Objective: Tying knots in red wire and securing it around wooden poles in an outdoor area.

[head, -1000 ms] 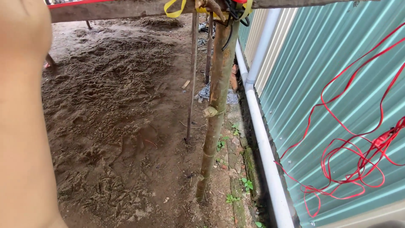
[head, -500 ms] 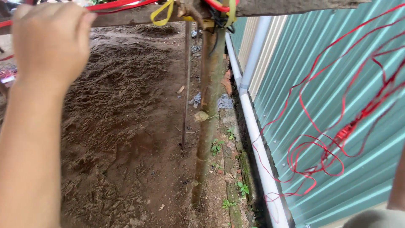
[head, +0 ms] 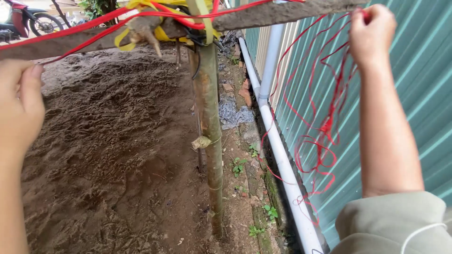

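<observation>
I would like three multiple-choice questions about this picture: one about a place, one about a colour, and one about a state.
1. Where does the white pipe lie?
A. on the ground along the foot of the green metal wall
B. across the top of the horizontal beam
C. in the middle of the sandy soil

2. What colour is the cord that hangs in loops below the right hand?
A. blue
B. red
C. white

3. How does the wooden post stand?
A. flat on the ground
B. broken in two
C. upright in the ground, tied at its top to the beam

Answers:
1 A, the pipe runs along the wall's base.
2 B, the loops are red against the green sheet.
3 C, the post rises from the soil to the bindings on the beam.
</observation>
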